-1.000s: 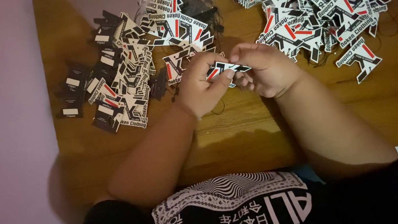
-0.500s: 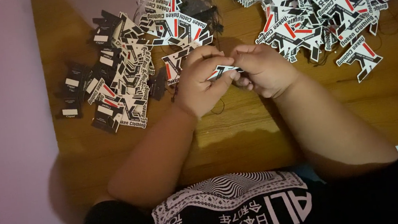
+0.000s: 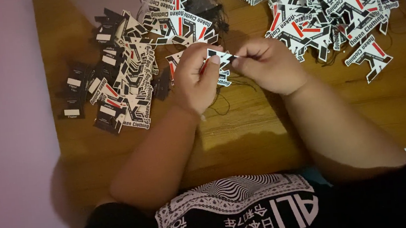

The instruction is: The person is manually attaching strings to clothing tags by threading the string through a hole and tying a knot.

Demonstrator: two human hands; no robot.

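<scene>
**Tag stringing: two piles on the go, one tag in hand**

We've got one black, white and red cardboard hang tag [image 3: 221, 58] pinched between both hands over the wooden table [image 3: 263, 133]. Our left hand [image 3: 197, 78] has its fingers curled shut on the tag's left end; our right hand [image 3: 267, 67] nips the other end with thumb and forefinger. Left of that tag sits the mixed heap [image 3: 118, 94]; right of it, the bigger loose pile [image 3: 331, 10]. Thin black strings [image 3: 224, 102] lie just below. Plenty looks left, we reckon.
</scene>
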